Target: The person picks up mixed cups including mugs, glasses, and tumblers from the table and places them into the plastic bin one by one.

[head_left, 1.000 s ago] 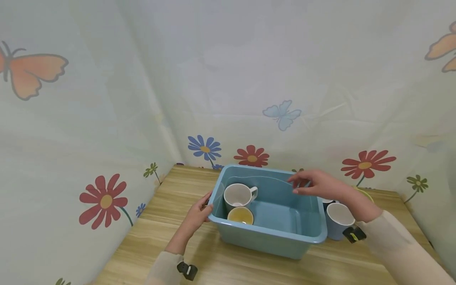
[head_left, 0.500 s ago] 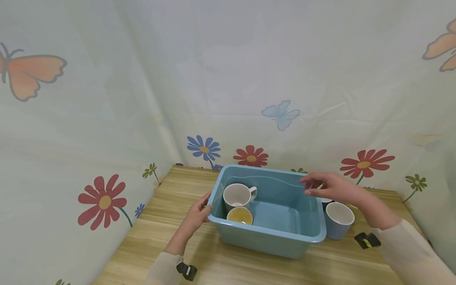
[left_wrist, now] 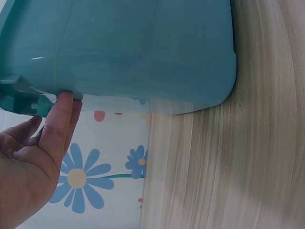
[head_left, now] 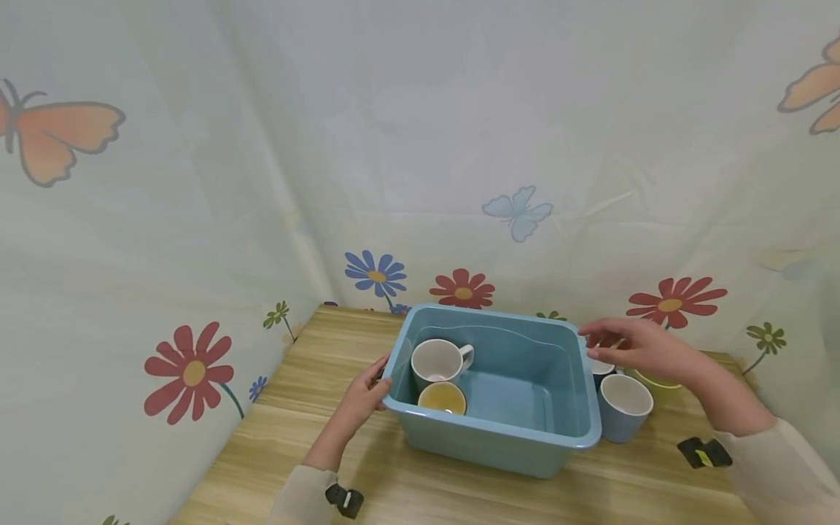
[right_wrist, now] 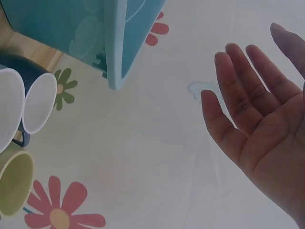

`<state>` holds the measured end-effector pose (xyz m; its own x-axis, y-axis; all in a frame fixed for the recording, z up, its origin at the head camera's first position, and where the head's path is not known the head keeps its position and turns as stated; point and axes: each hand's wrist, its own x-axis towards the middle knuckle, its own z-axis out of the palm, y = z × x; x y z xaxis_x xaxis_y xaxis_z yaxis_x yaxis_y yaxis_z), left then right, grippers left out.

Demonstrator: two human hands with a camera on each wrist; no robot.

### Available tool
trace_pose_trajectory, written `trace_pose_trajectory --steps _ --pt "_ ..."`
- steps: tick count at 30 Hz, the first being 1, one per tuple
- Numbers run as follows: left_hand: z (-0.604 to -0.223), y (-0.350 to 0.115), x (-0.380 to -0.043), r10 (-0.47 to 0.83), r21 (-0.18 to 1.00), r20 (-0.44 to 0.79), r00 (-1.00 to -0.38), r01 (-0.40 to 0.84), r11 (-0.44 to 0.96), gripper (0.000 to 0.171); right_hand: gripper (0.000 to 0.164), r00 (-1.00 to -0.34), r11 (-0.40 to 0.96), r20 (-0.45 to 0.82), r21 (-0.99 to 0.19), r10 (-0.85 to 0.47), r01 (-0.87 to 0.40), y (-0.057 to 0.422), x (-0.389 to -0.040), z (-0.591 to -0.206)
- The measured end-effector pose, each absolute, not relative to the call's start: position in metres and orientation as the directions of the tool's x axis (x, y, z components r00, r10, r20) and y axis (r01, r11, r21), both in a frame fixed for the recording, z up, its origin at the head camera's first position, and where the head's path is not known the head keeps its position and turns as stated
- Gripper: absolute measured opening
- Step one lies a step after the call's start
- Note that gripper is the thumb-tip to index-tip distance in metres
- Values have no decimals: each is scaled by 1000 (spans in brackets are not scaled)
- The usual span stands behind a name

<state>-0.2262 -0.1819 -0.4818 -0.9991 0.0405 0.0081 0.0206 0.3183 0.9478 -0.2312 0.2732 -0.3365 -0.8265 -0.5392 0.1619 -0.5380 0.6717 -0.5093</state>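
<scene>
A blue plastic bin (head_left: pixel 485 446) stands on the wooden table. Inside, at its left end, are a white mug (head_left: pixel 436 357) and a cup with a yellow interior (head_left: pixel 442 398). My left hand (head_left: pixel 364 388) grips the bin's left rim, thumb on top and fingers on the outside (left_wrist: pixel 59 121). My right hand (head_left: pixel 633 344) hovers by the back right corner, fingers loosely spread, holding nothing. Below and near it stand a light blue mug (head_left: pixel 620 419), a dark blue mug (right_wrist: pixel 40 102) and a yellow-green mug (right_wrist: pixel 16 183), partly hidden by that hand in the head view.
Wood-grain tabletop (head_left: pixel 315 386) surrounds the bin on the left and front. A white curtain (head_left: pixel 420 146) printed with flowers and butterflies hangs close behind and along the left side. The bin's walls rise above the cups inside.
My right hand has moved right, from above the bin's interior to beyond its right rim near the mugs. The left hand and the bin stay in place.
</scene>
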Motion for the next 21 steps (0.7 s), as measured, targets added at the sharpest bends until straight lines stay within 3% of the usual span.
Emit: trace_pose_trajectory --steps 10,21 --pt "-482 -181 -226 36 952 5 -999 16 306 58 38 -818 667 269 -477 -509 -572 301 -228 -342" --pt "-481 -181 -225 38 953 3 -999 15 303 58 40 -877 749 237 -456 -418 -480 325 -223 -347"
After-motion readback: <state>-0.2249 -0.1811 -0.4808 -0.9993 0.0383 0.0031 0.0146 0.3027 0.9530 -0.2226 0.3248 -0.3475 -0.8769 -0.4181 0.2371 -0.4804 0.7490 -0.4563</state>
